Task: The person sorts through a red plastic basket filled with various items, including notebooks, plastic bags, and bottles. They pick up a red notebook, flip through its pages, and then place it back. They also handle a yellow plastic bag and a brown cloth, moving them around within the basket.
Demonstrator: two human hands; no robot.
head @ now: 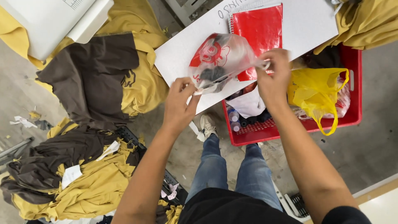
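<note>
A white board (182,54) carries a red notebook (259,29); the concrete floor (369,149) bears a red crate (352,118).

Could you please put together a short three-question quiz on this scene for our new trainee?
1. True or false: both the left hand and the right hand have a grip on the clear plastic bag with a red print.
2. What lies on the white board behind that bag: A) a red spiral notebook, B) a blue folder, C) a green box?
3. What colour is the crumpled plastic bag in the red plastic crate?

Key
1. True: each hand pinches one end of the bag.
2. A, the red spiral notebook.
3. Yellow: the yellow plastic bag.
</note>
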